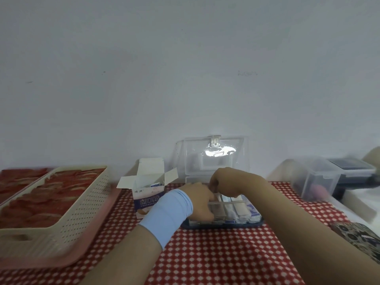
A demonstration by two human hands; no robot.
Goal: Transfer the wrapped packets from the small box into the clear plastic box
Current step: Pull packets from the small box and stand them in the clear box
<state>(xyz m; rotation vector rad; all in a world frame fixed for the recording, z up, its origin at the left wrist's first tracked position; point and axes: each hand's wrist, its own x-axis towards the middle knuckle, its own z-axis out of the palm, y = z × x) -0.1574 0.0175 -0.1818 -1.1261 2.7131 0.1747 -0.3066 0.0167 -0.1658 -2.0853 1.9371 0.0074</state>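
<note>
Grey wall (185, 68) fills the top half. Tabletop (216, 254) below it, under a red-white checked cloth. Cream perforated basket (82, 202) far left, sitting in a pink one; something red inside, too blurred to ID. Clear box (238, 210) at centre, against the wall: lid (213, 159) is open and stands upright behind the base, latch at its top edge, and the base has a dark rim at the bottom and dividers inside. Blurred clear bin (314, 177) at right, well apart from the clear box, with a dark-lidded container (349, 164) behind it. Small box (147, 195) stands upright just left of the clear box, top flaps open, partly behind the left wrist. Left hand (200, 202), blue sleeve at the wrist, is curled over the clear box's near-left corner: thumb on the front wall, fingers over the top, gripping it. Right hand (224, 179) is above the far-left part of the base, fingers bunched and pointing down, tips next to the left fingers; can't tell if it is pinching anything. Packets (242, 212) lie side by side in the clear box compartments, filling the near and right ones; a few more show in the small box's open top.
</note>
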